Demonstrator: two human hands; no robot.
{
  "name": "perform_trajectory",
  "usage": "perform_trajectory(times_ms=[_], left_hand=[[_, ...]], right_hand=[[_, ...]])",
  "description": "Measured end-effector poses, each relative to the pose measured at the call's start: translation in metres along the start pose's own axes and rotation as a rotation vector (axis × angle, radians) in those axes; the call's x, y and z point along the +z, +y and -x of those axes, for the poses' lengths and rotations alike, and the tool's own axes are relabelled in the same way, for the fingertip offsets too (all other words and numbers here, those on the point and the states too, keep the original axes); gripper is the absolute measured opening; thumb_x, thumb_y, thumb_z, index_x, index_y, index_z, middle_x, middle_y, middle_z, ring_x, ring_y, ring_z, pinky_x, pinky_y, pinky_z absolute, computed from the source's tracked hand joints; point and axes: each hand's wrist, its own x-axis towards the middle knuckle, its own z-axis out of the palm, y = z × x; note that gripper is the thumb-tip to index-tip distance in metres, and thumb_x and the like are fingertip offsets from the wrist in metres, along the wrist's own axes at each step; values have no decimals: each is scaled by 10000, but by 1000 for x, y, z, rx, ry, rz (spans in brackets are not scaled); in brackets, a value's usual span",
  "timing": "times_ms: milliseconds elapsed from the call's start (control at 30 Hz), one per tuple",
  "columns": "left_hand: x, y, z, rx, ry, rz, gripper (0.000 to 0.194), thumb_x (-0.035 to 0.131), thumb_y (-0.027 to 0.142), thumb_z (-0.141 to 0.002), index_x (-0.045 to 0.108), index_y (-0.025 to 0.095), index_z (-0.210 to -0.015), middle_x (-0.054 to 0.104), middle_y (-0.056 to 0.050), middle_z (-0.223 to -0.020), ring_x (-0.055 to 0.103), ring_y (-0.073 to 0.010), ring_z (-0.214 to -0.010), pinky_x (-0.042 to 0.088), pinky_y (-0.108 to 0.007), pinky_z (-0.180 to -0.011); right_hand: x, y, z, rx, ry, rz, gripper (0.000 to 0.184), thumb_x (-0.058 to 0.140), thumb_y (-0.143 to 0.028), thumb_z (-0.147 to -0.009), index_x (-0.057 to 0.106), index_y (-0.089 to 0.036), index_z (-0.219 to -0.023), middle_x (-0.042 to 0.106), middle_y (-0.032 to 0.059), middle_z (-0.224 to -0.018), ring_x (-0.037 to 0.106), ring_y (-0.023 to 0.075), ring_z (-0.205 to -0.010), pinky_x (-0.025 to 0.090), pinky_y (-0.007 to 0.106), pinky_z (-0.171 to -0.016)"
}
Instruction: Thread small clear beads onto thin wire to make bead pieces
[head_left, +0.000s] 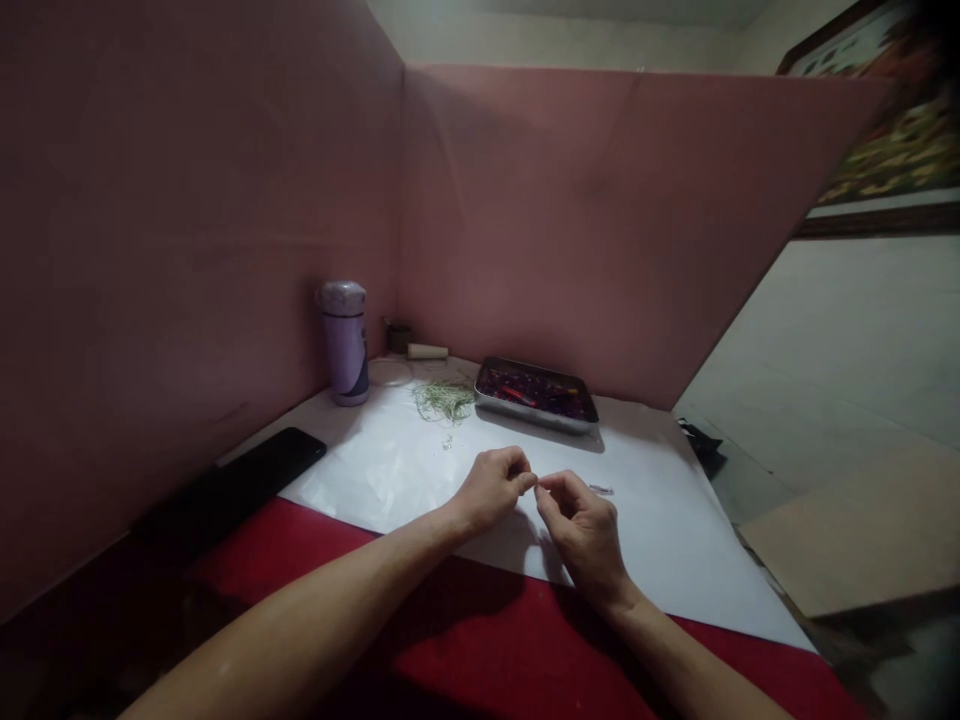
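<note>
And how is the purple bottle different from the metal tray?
The purple bottle stands tall and upright, but the metal tray is low and wide. The bottle is round, while the tray is a rectangle. The bottle has its lid on; the tray is open, so you can see dark purple stuff inside. Both are on the white sheet.

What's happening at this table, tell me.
A person holds both hands, left and right, fingertips together over a white sheet; whatever they pinch is too small to tell. Beyond them lie a green tangle of thin strands and a metal tray, with a purple bottle standing to the left.
</note>
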Motion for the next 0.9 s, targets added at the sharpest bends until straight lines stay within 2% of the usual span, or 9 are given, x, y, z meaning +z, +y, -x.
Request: perform_trajectory(times_ms=[267, 633, 900], left_hand=[[0, 0, 0, -12, -10, -11, 109, 510, 170, -678, 493, 162, -571, 463, 47, -533, 400, -99, -543, 306, -227, -535], [0, -2, 0, -2, -8, -48, 107, 506, 191, -693, 500, 167, -589, 469, 47, -554, 422, -104, -563, 320, -230, -552], [-1, 1, 1, 9, 5, -49, 110, 513, 189, -695, 494, 165, -589, 451, 50, -544, 404, -98, -550, 306, -226, -542]], right_hand=[[2, 3, 0, -13, 12, 3, 117, 515, -257, -788, 534, -175, -707, 424, -63, -490, 378, 87, -440, 318, 202, -463], [0, 6, 1, -5, -14, 25, 112, 506, -268, -789, 553, -172, -756, 489, -37, -519, 413, 101, -457, 344, 215, -468], [-1, 1, 1, -12, 5, 27, 124, 514, -277, -785, 549, -180, -717, 448, -53, -488, 392, 97, -437, 334, 215, -461]])
